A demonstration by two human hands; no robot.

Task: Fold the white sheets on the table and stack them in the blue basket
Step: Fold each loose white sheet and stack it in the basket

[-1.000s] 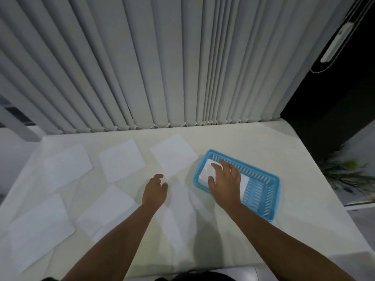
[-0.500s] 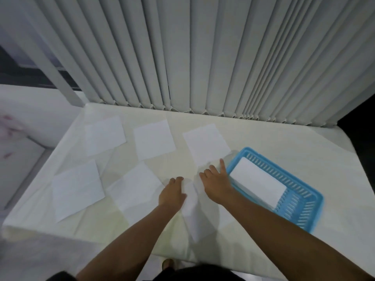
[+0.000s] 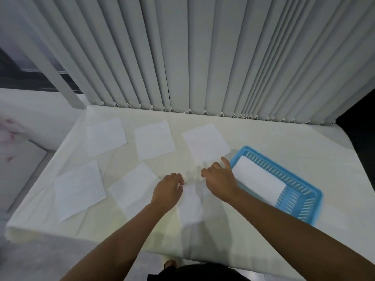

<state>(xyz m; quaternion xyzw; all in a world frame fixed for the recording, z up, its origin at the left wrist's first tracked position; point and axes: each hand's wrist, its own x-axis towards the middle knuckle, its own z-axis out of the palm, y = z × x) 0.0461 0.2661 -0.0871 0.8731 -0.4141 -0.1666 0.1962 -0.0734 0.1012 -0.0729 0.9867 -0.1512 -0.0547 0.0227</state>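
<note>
Both my left hand [image 3: 169,189] and right hand [image 3: 220,177] pinch the far edge of the sheet [image 3: 190,205] left of the blue basket [image 3: 302,217].

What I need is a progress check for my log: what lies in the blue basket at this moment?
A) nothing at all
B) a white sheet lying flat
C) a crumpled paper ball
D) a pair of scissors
B: a white sheet lies flat inside the blue basket, covering its left end, with the slatted floor bare at the other end.
</note>
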